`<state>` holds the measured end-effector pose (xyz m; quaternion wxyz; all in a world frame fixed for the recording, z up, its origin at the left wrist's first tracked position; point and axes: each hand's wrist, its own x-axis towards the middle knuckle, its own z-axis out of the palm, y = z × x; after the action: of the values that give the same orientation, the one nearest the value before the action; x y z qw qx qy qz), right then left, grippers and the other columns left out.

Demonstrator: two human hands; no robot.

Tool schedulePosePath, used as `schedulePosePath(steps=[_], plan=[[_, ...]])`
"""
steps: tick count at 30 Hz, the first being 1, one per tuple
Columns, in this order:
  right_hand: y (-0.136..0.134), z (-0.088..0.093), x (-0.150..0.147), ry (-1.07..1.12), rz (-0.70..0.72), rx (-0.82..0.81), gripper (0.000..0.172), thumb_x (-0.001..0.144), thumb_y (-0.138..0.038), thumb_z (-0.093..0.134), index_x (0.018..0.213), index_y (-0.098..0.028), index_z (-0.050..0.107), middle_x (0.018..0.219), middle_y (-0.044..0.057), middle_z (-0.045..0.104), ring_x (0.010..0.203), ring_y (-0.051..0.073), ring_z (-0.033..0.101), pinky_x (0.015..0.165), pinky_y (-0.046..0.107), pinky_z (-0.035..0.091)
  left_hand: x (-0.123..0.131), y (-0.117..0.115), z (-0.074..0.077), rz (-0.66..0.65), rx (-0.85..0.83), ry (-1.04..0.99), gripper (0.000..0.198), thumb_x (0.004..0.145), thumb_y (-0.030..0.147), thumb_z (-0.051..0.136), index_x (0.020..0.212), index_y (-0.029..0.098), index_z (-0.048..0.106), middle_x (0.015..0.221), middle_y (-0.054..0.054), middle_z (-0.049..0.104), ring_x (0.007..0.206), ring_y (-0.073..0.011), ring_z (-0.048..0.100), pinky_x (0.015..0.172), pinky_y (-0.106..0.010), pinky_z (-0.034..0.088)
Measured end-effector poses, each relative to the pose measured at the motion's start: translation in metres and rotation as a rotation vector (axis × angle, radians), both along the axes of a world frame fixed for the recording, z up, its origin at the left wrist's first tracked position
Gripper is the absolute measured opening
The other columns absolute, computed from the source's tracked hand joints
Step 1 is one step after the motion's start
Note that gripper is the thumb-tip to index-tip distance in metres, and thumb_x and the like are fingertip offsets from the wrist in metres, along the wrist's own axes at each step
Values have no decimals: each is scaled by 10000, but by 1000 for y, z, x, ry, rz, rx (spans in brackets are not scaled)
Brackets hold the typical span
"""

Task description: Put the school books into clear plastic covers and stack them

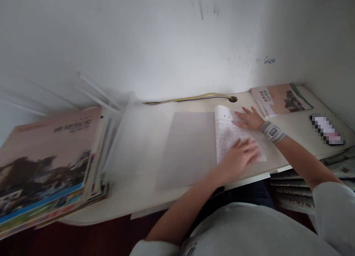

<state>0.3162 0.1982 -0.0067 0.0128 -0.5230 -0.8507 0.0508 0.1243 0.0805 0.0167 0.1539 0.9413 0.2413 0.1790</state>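
Observation:
An open booklet lies on the white desk (pixel 138 197). Its printed page (pixel 224 139), covered in small lines of text, is on the right and curls at the left edge. To the left of it is a plain grey sheet (pixel 191 147), perhaps the turned cover. My right hand (pixel 251 119), with a grey band at the wrist, rests on the upper part of the page, fingers spread. Lower down, my left hand (pixel 242 156) is over the same page; motion blurs it, but its fingers look stretched out and hold nothing I can see.
Stacked books (pixel 50 156) fill the desk's left end, beside a blurred white rack (pixel 97 93). A textbook (pixel 280 99) lies at the back right, a phone (pixel 327 129) near the right edge. A yellow cable (pixel 199 96) runs along the wall into a desk hole (pixel 233 99).

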Motion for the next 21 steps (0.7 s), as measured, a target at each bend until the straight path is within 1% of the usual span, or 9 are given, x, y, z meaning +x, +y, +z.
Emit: schedulePosePath(steps=[2, 3, 4, 7, 10, 12, 16, 18, 21], plan=[[0, -3, 2, -35, -8, 5, 685, 905, -570, 313, 1437, -139, 303, 1430, 125, 420, 1381, 327, 217, 1077, 611, 122, -26, 28, 7, 208, 13, -104, 429, 979, 350, 216, 1240, 188, 516, 1332, -94, 532, 1294, -184, 413, 1067, -397, 333], [1, -5, 4, -55, -11, 11, 691, 900, -575, 316, 1436, -139, 306, 1433, 128, 416, 1382, 327, 217, 1077, 605, 133, -41, 43, 7, 340, 17, -115, 444, 977, 349, 206, 1259, 173, 501, 1359, -112, 503, 1302, -191, 402, 1067, -401, 332], [2, -5, 7, -73, -12, 22, 695, 895, -581, 319, 1432, -140, 314, 1434, 131, 414, 1383, 327, 216, 1079, 597, 142, -58, 56, 3, 448, 16, -63, 464, 973, 361, 208, 1290, 151, 475, 1394, -135, 461, 1328, -216, 365, 1075, -420, 315], [5, -4, 18, -114, -34, 49, 685, 885, -583, 337, 1416, -151, 350, 1425, 128, 428, 1382, 329, 217, 1085, 581, 152, -102, 83, -20, 672, -75, 305, 573, 944, 439, 264, 1393, 93, 345, 1455, -211, 345, 1366, -327, 277, 1055, -536, 281], [1, 0, 16, -138, -72, 34, 666, 895, -550, 346, 1416, -135, 348, 1423, 130, 430, 1380, 343, 213, 1081, 579, 169, -125, 86, -42, 746, -43, 515, 635, 927, 467, 279, 1411, 57, 314, 1484, -229, 271, 1379, -367, 221, 1068, -571, 216], [-8, 0, 3, -119, -11, 47, 680, 897, -554, 345, 1431, -134, 319, 1439, 124, 408, 1384, 349, 194, 1081, 583, 165, -128, 82, -48, 767, -17, 555, 650, 925, 476, 266, 1420, 57, 301, 1494, -223, 250, 1382, -369, 210, 1074, -572, 198], [-31, -9, -20, -55, 189, 98, 757, 878, -620, 332, 1449, -127, 274, 1423, 147, 422, 1379, 328, 225, 1088, 589, 142, -124, 79, -48, 783, -11, 544, 675, 920, 498, 254, 1420, 48, 297, 1492, -221, 255, 1380, -369, 214, 1074, -571, 199], [-36, -13, -16, -67, 152, 86, 780, 867, -631, 350, 1442, -108, 287, 1402, 178, 440, 1366, 338, 256, 1078, 603, 151, -125, 80, -47, 783, -10, 525, 676, 916, 503, 264, 1418, 52, 303, 1489, -222, 262, 1379, -368, 219, 1071, -572, 204], [-37, -15, 10, -58, 61, 36, 794, 847, -637, 383, 1444, -122, 286, 1428, 171, 406, 1371, 360, 233, 1064, 612, 177, -130, 79, -44, 784, -18, 492, 670, 914, 500, 271, 1411, 53, 316, 1478, -236, 278, 1374, -374, 230, 1064, -588, 202]])
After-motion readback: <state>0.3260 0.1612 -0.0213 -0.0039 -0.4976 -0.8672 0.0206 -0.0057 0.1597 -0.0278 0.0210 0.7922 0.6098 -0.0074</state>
